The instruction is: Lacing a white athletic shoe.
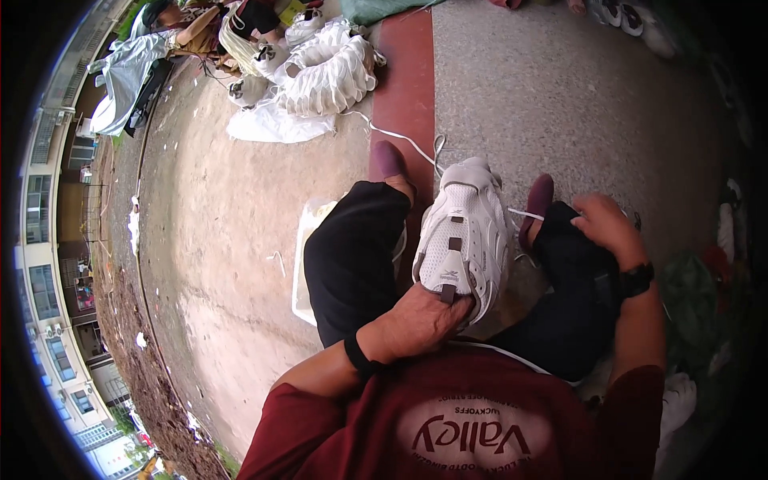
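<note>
Between my knees is a white mesh sneaker upper [458, 232] with grey trim, its toe end pointing away from me. My left hand [424, 320] grips it at the near end, with the fingers hidden inside the opening. A white lace [524, 214] runs out from the upper's right side toward my right leg, and its far end is lost to view. Over my right knee, my right hand [606, 226] is closed with its fingers curled; whatever is in them is too small to make out.
A white tub [301, 276] stands beside my left leg. Ahead on the left, a ring of white shoe uppers [328, 80] lies on white plastic sheeting [280, 126]. A long white cord [400, 136] trails over the floor from there. Another person [196, 28] sits at the far left.
</note>
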{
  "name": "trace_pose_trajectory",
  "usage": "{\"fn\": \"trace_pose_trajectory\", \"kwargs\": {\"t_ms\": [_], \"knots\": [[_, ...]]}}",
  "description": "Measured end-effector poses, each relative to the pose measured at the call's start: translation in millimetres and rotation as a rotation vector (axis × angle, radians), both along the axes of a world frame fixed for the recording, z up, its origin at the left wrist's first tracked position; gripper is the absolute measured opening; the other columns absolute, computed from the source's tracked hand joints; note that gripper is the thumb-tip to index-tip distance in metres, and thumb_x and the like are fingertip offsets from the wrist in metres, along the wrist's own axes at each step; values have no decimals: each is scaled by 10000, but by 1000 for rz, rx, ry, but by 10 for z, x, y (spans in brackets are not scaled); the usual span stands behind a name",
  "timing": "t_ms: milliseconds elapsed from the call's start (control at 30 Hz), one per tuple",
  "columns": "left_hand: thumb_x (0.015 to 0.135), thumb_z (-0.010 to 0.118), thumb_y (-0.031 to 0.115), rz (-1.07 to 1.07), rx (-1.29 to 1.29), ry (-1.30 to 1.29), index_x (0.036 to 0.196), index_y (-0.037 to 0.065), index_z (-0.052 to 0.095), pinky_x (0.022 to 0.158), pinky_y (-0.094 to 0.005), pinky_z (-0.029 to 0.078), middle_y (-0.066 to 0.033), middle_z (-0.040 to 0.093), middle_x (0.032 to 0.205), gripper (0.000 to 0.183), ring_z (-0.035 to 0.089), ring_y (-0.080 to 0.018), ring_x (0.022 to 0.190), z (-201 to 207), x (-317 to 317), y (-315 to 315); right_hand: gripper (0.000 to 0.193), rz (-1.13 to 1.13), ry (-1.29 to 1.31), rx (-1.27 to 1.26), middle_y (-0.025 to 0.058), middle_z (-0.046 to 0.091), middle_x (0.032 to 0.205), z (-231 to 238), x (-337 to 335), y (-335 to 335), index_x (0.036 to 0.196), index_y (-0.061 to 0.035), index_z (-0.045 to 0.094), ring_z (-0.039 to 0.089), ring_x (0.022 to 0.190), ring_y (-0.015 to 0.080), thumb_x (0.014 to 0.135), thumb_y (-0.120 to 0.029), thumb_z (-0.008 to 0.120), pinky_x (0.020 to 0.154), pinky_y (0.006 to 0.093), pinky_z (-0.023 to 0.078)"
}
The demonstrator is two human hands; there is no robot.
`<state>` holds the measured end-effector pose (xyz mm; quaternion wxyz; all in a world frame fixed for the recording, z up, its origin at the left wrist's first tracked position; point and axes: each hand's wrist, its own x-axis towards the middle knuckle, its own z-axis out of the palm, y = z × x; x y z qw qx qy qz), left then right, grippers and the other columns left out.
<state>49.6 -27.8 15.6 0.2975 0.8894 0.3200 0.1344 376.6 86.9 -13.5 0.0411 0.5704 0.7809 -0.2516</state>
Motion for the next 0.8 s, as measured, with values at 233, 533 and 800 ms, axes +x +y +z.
{"fn": "trace_pose_trajectory", "kwargs": {"t_ms": [233,533,800], "knots": [[673,585,123,3,-48,35,1071,-18,522,959,-474,340,-229,500,1113,427,451,-397,1080,1,-38,-16,198,-11,119,-191,189,561,741,-321,-41,263,807,15,526,562,735,343,721,-121,641,650,404,436],[602,652,120,33,-25,29,1054,3,541,934,-495,359,-251,480,1135,480,437,-436,1081,-48,9,-7,192,-12,-295,-271,216,622,905,-1089,240,412,864,-4,648,595,899,363,709,-101,590,766,430,468],[590,650,69,47,-47,63,1022,9,550,843,-478,433,-232,514,1087,447,495,-429,1006,-18,19,21,260,106,-299,-307,198,593,1064,-1976,-284,172,989,-35,653,574,1010,346,752,-56,548,855,414,473]]}}
